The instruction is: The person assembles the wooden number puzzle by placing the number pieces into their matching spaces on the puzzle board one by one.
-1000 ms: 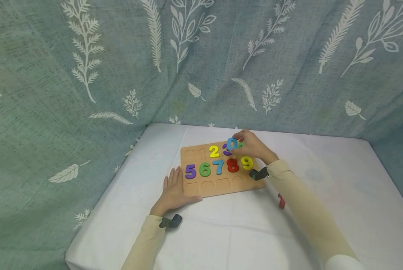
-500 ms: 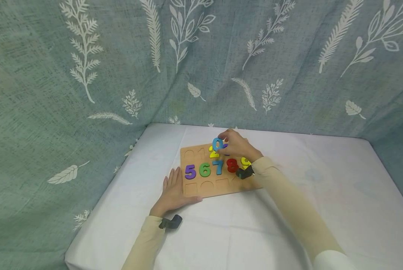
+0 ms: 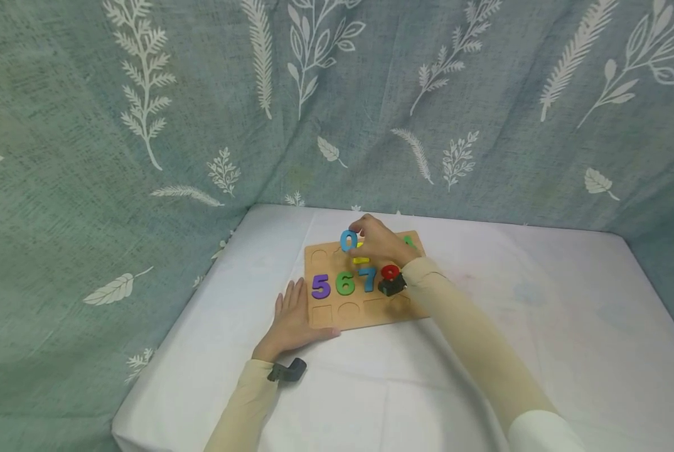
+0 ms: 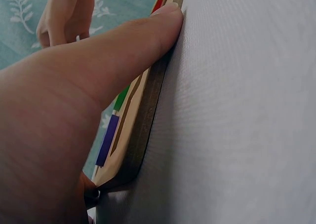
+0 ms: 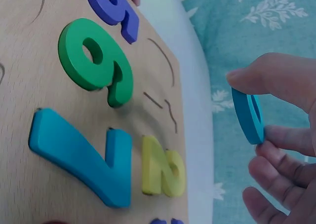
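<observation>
Between the thumb and fingertips of my right hand [image 3: 382, 243] is a blue number zero [image 5: 243, 116], pinched upright above the puzzle board. The wooden number board [image 3: 335, 264] lies on the table. My left hand [image 3: 290, 325] rests flat along its left side, fingers straight, thumb along the front edge. Seated in the board are a purple five [image 3: 316, 283], a green six [image 5: 74, 61], a blue seven [image 5: 119, 179] and a yellow two [image 5: 150, 165]. A red eight [image 3: 385, 272] and a green four [image 3: 408, 240] are partly hidden by the right arm.
A white cloth [image 3: 359, 389] covers the table. Behind it hangs a green curtain [image 3: 201, 113] with white leaf prints. Bare recesses show in the board's top-left corner and its front row. A dark wrist camera [image 3: 392, 285] sits over the board.
My right hand has carried the blue zero leftward, from over the three, past the two, to near the recess for one. The left hand has stayed in place.
</observation>
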The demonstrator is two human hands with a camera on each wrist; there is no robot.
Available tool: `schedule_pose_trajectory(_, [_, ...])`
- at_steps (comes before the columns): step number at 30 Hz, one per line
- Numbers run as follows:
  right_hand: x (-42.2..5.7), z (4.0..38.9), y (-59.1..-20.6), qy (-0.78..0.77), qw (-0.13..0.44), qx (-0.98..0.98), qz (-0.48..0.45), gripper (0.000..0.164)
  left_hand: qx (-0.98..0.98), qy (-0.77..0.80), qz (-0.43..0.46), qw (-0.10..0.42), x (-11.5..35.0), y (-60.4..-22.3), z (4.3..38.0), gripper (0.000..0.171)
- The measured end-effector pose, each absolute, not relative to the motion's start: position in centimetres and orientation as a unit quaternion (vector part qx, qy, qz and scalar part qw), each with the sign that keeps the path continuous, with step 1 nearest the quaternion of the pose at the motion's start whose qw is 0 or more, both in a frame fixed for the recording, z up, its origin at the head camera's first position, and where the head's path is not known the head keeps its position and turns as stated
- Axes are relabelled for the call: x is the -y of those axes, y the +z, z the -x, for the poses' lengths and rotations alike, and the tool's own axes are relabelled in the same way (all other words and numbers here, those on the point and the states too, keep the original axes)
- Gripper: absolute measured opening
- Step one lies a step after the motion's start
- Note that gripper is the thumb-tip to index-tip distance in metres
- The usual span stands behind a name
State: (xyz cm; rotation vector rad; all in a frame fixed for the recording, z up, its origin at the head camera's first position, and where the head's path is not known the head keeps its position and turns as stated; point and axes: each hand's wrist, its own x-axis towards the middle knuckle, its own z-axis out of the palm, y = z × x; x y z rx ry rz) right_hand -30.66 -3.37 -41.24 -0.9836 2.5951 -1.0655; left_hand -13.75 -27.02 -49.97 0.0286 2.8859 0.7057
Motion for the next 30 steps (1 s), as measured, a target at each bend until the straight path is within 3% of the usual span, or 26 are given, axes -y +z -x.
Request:
schedule_pose_trajectory(6, [5.1, 31.0, -42.0, -0.355, 0.107, -0.868, 0.330, 0.064, -0.967, 0.240, -0.015, 0.085, 27.2, -49.8, 13.7, 0.149])
schedule_pose_trajectory(17, [8.0, 31.4, -43.3, -0.368, 0.092, -0.852, 0.360, 0.049, -0.969, 0.231, -0.016, 0.087, 27.3, -49.9, 13.9, 0.150])
schedule_pose_trajectory(30, [9.9, 31.2, -44.2, -0.366, 0.114, -0.854, 0.351, 0.053, -0.966, 0.243, -0.015, 0.086, 27.3, -49.7, 13.6, 0.148])
